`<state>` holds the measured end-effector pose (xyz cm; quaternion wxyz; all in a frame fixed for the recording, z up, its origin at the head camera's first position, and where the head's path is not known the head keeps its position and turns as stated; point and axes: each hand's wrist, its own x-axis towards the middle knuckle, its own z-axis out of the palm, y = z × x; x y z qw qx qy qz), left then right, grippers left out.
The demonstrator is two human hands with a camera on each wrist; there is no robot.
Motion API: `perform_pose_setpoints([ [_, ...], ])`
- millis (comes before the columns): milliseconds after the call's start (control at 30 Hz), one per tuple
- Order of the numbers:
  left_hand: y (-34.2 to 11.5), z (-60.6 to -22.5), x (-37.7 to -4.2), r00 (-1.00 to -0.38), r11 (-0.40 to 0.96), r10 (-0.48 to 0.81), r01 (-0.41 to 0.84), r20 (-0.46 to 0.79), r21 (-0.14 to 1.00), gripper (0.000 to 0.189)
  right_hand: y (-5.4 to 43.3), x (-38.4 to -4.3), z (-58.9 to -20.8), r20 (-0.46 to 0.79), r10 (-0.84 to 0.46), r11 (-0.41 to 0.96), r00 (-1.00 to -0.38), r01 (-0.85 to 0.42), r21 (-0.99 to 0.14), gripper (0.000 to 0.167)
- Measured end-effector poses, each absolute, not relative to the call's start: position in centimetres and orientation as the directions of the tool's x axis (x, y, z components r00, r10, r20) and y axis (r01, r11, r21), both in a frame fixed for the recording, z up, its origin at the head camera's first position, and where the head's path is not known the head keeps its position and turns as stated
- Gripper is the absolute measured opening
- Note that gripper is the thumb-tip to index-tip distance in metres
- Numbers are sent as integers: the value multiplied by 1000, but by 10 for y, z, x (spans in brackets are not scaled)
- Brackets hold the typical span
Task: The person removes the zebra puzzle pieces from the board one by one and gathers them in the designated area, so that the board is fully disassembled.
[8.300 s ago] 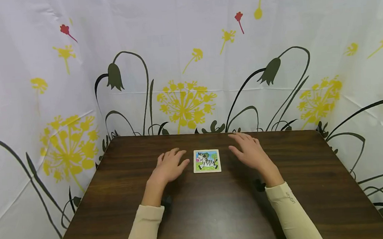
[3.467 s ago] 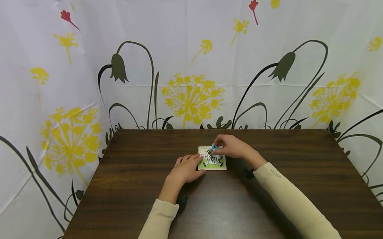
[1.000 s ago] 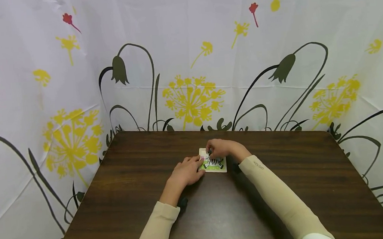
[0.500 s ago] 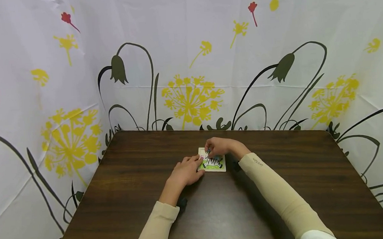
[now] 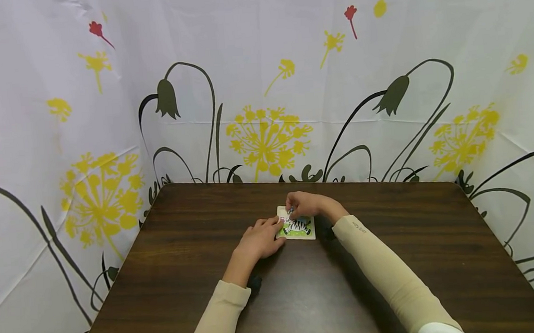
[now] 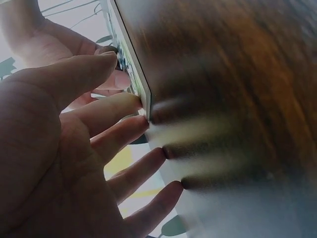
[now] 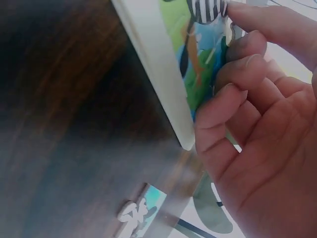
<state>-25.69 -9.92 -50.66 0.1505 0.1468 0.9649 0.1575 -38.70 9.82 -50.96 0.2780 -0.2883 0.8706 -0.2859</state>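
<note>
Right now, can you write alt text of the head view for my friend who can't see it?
A left hand touches the left edge of a zebra puzzle while the right hand pinches a piece over it. The puzzle lies on a dark table before a white flowery cloth.

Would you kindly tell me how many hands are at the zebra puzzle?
2: the left hand at the left edge of the zebra puzzle, and the right hand over its far part.

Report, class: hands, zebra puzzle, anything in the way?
Left hand touching zebra puzzle at left edge. Right hand apparently pinching small piece over it. Puzzle flat on table. Loose piece apart, seemingly blocking nothing.
</note>
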Motion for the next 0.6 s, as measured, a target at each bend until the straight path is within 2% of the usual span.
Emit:
perform_pose_setpoints([
  [200,-99,-508,-258,-912,905,336,242,-236,351,60,102,-386,-515,-281,-664,647,-693,-343,-681,18],
  [600,-100,-508,-258,-910,905,333,235,-249,355,60,114,-382,-519,-232,-613,623,-756,-280,-731,33],
])
